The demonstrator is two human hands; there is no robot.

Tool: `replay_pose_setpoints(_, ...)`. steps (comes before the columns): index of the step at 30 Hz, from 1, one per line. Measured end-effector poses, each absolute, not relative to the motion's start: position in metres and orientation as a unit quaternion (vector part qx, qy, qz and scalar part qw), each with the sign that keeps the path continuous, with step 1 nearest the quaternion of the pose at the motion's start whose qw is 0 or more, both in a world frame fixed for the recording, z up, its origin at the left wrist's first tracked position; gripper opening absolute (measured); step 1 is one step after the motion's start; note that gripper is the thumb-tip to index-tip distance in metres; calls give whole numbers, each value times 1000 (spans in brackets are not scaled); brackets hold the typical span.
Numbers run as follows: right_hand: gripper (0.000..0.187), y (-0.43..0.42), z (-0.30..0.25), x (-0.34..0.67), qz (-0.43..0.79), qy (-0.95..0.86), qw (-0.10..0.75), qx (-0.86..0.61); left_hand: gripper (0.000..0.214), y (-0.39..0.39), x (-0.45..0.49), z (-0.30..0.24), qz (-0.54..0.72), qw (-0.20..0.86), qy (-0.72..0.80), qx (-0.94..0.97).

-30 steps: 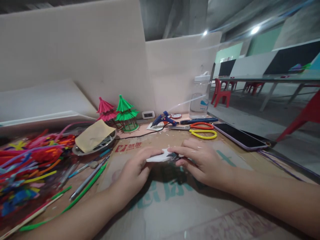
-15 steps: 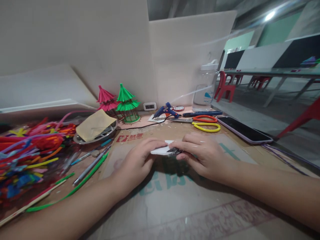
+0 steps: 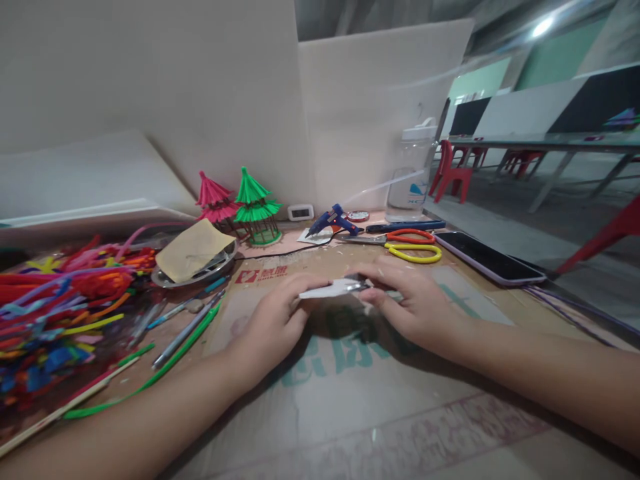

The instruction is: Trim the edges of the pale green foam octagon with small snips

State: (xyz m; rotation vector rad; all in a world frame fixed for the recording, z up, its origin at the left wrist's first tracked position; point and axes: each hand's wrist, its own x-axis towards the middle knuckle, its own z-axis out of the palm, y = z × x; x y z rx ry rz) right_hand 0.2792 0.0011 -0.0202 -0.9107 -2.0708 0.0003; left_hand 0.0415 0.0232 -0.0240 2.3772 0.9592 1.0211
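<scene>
My left hand [image 3: 280,310] pinches a thin white flat piece [image 3: 327,291], perhaps card or foam board, between thumb and fingers. From the other side my right hand [image 3: 407,300] comes in, its thumb and forefinger closed on a small dark, shiny thing [image 3: 361,287]. That thing touches the right end of the white piece; its kind is too small and blurred to make out. Both hands are raised a little above a cardboard sheet [image 3: 320,427] with green and red print.
Fuzzy pipe cleaners [image 3: 65,300] are heaped at left beside a metal dish [image 3: 223,265]. Behind stand a pink [image 3: 215,190] and a green pagoda model [image 3: 256,200], a blue glue gun [image 3: 333,221] and a water bottle [image 3: 410,177]. Scissors [image 3: 413,250] and a phone [image 3: 487,259] lie at right.
The white piece has tilted to nearly edge-on and risen slightly. My right fingers have shifted and opened around the dark thing, which now sits higher at the white piece's right end.
</scene>
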Motion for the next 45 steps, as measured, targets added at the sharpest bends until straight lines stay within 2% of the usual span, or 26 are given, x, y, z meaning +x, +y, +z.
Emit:
replay_pose_setpoints(4,29,10,-24,282,98,-751,484,-439,24,22,46,-21,399,290,406,769)
replay_pose_setpoints(8,29,15,-27,279,156,-721,491,-463,36,18,49,-20,402,390,404,724)
replay_pose_setpoints(10,22,16,-28,277,166,-732,486,-447,39,16,50,-19,393,404,409,717)
replay_pose_setpoints(13,13,13,-28,275,153,-765,467,-417,32,14,49,-18,376,376,405,744)
replay_pose_setpoints(16,13,10,-26,278,102,-792,447,-403,20,15,47,-18,377,305,384,785)
replay_pose_setpoints(22,32,4,-18,285,-16,-828,439,-349,28,24,39,-24,376,181,339,843)
replay_pose_setpoints(26,32,3,-16,285,-78,-855,390,-333,41,24,39,-24,361,172,311,862)
replay_pose_setpoints(31,33,4,-19,286,-95,-868,380,-306,48,24,41,-22,361,160,296,870)
replay_pose_setpoints(37,34,3,-19,286,-97,-874,368,-302,51,26,40,-23,349,163,292,875)
replay_pose_setpoints(45,32,2,-17,286,-85,-883,349,-304,44,26,39,-25,357,161,282,876)
